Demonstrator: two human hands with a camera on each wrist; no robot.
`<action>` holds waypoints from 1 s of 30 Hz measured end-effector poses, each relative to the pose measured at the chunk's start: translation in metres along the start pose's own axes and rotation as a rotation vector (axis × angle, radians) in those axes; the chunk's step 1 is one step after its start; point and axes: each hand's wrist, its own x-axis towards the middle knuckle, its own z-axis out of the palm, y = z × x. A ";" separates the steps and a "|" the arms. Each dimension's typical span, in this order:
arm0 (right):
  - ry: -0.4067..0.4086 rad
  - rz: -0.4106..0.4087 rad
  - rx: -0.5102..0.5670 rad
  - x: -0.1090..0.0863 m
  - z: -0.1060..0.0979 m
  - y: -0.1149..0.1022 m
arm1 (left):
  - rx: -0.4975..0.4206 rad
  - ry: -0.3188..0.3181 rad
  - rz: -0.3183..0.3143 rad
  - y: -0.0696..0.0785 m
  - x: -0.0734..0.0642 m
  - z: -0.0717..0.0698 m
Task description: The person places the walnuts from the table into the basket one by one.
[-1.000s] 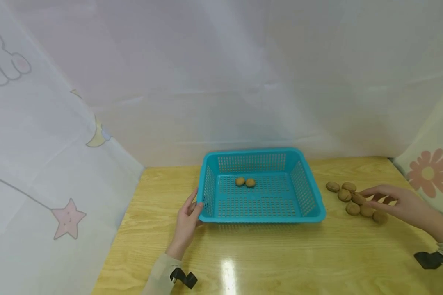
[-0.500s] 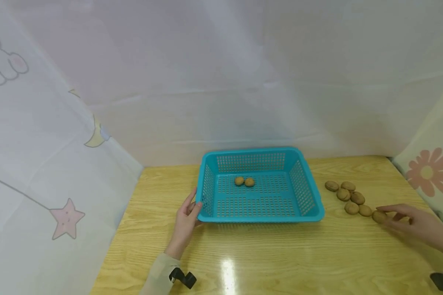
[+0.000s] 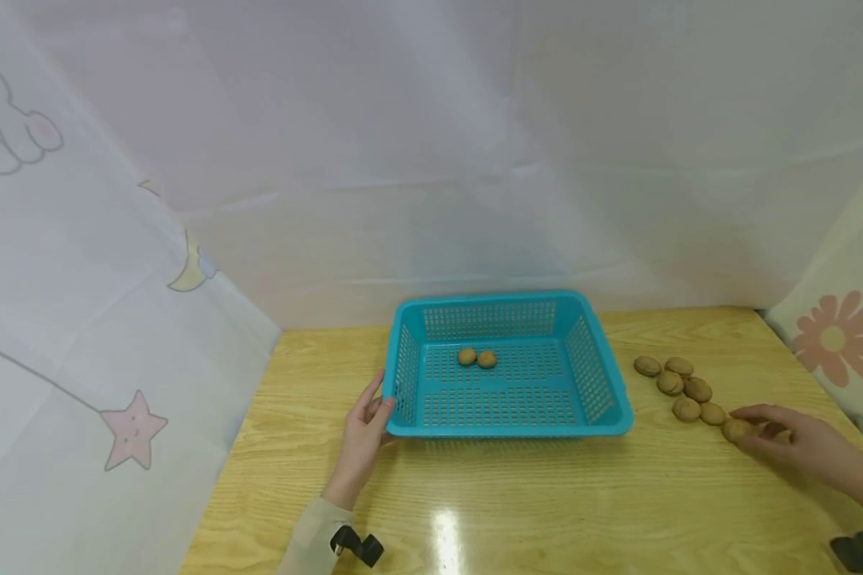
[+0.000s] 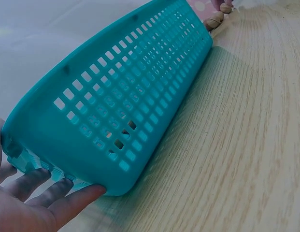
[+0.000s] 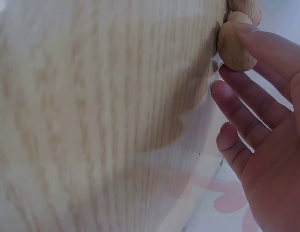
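A blue plastic basket (image 3: 495,429) with perforated walls stands on the table, and two walnuts (image 3: 477,358) lie inside it. My left hand (image 3: 362,435) grips the basket's left side, its thumb at the rim and its fingers against the outer wall. In the left wrist view, the fingertips (image 4: 94,189) touch the basket's end wall. At the right, my right hand (image 3: 809,443) pinches the nearest walnut (image 3: 737,430) of a loose group between thumb and fingers. The right wrist view has the thumb on this walnut (image 5: 235,46), which appears to rest on the table.
Several other walnuts (image 3: 670,382) lie between the basket and my right hand, in an uneven diagonal cluster. The wooden table (image 3: 532,511) ends at a pale printed cloth (image 3: 475,200) behind, with more cloth at both sides.
My right hand has shifted from the middle of the walnut cluster to the walnut at its near right end, and now pinches it. The left hand and basket have stayed in place.
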 end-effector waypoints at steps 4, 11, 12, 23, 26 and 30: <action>0.030 -0.021 0.002 -0.004 0.001 -0.003 | -0.003 -0.002 -0.005 0.000 -0.001 0.000; 0.073 -0.037 0.016 -0.006 -0.004 -0.015 | 0.000 -0.006 -0.014 0.001 -0.001 -0.001; 0.073 -0.033 0.016 -0.006 -0.006 -0.019 | 0.002 -0.006 -0.014 0.001 -0.001 -0.001; 0.126 -0.147 -0.002 0.001 -0.016 -0.059 | 0.013 -0.011 -0.009 0.001 -0.001 -0.001; 0.154 -0.191 -0.023 0.004 -0.019 -0.069 | 0.017 -0.012 -0.009 0.001 -0.001 -0.001; 0.144 -0.217 -0.032 0.010 -0.023 -0.083 | 0.018 -0.005 0.000 0.000 0.000 -0.002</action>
